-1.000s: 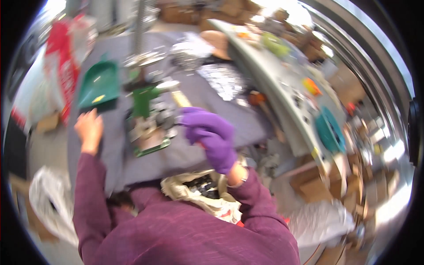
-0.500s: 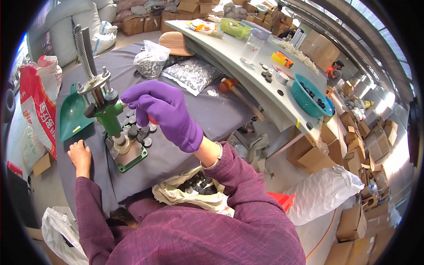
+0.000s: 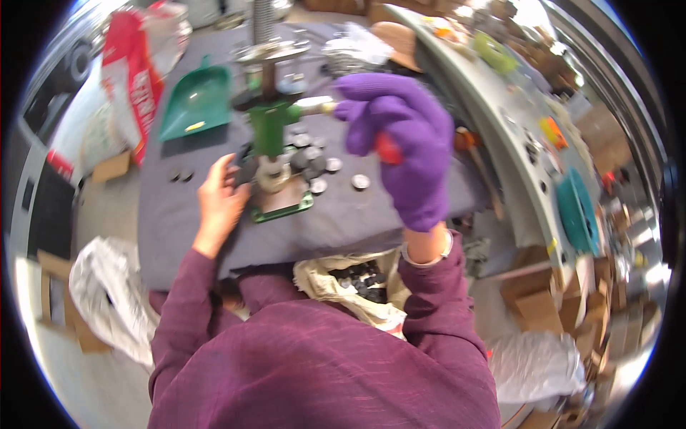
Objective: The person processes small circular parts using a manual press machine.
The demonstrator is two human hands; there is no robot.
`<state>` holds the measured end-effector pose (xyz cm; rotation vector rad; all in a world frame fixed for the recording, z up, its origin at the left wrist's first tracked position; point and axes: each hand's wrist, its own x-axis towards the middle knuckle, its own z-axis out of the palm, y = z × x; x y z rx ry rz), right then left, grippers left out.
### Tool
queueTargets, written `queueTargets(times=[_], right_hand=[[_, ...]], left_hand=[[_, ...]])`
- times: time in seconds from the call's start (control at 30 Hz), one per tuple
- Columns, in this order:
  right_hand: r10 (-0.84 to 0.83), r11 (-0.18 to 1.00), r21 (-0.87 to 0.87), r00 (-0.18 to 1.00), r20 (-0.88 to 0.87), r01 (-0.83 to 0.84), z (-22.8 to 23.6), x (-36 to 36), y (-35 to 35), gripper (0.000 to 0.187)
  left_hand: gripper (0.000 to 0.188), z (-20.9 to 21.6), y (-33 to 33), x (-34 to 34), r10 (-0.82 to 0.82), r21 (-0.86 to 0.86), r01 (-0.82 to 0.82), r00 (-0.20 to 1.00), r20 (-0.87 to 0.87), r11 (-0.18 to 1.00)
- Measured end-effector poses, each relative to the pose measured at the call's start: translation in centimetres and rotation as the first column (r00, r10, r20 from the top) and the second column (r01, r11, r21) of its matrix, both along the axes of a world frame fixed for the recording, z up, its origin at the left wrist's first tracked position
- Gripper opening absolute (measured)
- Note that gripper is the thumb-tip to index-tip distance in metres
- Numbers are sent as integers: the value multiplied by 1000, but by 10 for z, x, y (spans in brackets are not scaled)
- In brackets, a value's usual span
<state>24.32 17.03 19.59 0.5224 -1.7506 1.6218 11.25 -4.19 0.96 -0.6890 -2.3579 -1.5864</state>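
My right hand, in a purple knit glove, is closed round the lever of a green hand press. A red knob shows between its fingers. My bare left hand is at the left side of the press base, thumb and fingers curled at a black round cap; blur softens that contact. Under the plunger, a pale round fitting stands on the base plate. Black and silvery round caps lie heaped behind and right of the press. One silvery cap lies apart.
Two dark caps and a green dustpan lie on the grey cloth at left. An open sack of caps is at my lap. A hammer lies at right, near a long table with a teal basin.
The view has swung left. My left hand has moved from the cloth to the press base, uncovering two dark caps. My right hand stays at the lever, with more of the red knob showing.
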Motion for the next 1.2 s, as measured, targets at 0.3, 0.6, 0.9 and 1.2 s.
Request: queueTargets(times=[0.3, 0.6, 0.9, 1.2], right_hand=[[5, 999, 49, 1000, 13, -6, 9, -13, -3, 34], [-3, 999, 44, 1000, -27, 4, 6, -14, -3, 33], [46, 999, 5, 999, -21, -46, -13, -8, -1, 33], [-98, 929, 344, 986, -132, 138, -111, 27, 8, 26]], left_hand=[[67, -8, 7, 18, -15, 76, 11, 999, 49, 997], [75, -6, 32, 16, 82, -8, -84, 989, -123, 996], [77, -8, 49, 7, -86, 261, 30, 975, 206, 965], [66, -7, 18, 4, -9, 130, 12, 1000, -22, 991]])
